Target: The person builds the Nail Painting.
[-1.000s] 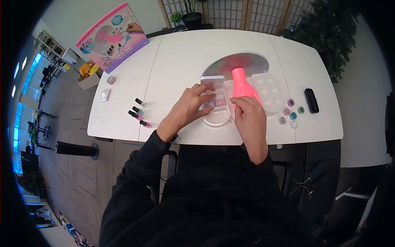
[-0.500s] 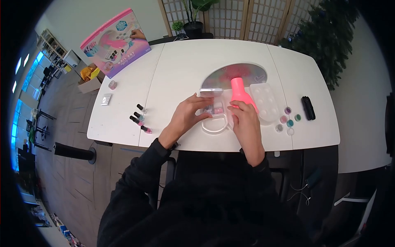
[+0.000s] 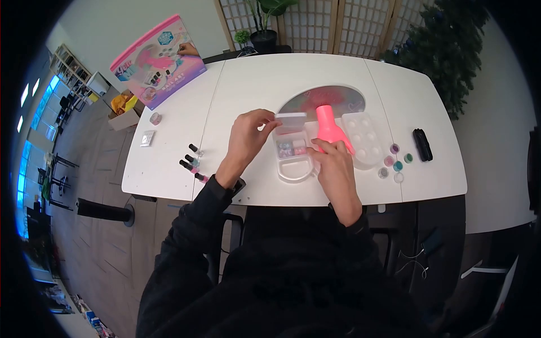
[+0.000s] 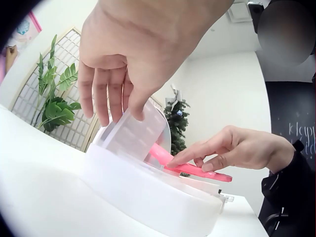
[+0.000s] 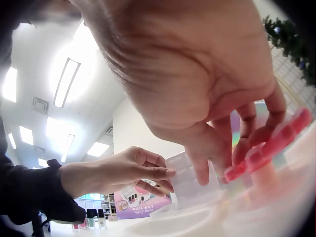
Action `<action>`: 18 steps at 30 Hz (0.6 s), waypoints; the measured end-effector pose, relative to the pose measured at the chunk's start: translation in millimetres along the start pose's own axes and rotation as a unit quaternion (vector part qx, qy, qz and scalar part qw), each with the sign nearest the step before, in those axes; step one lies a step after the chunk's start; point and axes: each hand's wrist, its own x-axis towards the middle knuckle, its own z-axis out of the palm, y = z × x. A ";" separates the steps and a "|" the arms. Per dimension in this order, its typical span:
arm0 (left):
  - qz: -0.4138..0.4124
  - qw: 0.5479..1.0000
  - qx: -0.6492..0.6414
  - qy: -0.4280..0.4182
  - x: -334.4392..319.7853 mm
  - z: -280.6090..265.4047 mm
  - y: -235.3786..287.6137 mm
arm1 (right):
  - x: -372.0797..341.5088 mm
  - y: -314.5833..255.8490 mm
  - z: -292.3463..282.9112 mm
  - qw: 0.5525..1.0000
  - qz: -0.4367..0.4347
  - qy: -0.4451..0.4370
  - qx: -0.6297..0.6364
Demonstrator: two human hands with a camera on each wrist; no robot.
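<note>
My left hand [image 3: 248, 135] pinches the edge of a clear plastic lid [image 3: 291, 121] between thumb and fingers. The lid stands tilted up at the back of a small compartment box [image 4: 148, 168] in a white nail art tray [image 3: 295, 173]. Small lilac and pink pieces [image 3: 286, 149] lie in the box's sections. My right hand [image 3: 336, 172] reaches over the tray's middle with loosely bent fingers, the fingertips right by the box and the pink hand-shaped stand [image 3: 332, 133]. In the right wrist view, the pink stand [image 5: 274, 148] is blurred close beside these fingers.
A palette with round wells [image 3: 363, 141] and an oval mirror [image 3: 304, 100] adjoin the tray. Several small pots [image 3: 398, 166] and a black case [image 3: 422, 145] are at right. Several nail polish bottles [image 3: 191, 160] stand at left, before the product box [image 3: 160, 62].
My left hand has moved from over the compartments up and away to the lid's edge, uncovering the small pieces. The right hand stays almost in place beside the pink stand.
</note>
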 end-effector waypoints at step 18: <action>-0.103 0.990 -0.085 -0.038 16.5 -4.0 1.9 | -1.5 2.4 1.4 1.000 0.005 -0.007 0.013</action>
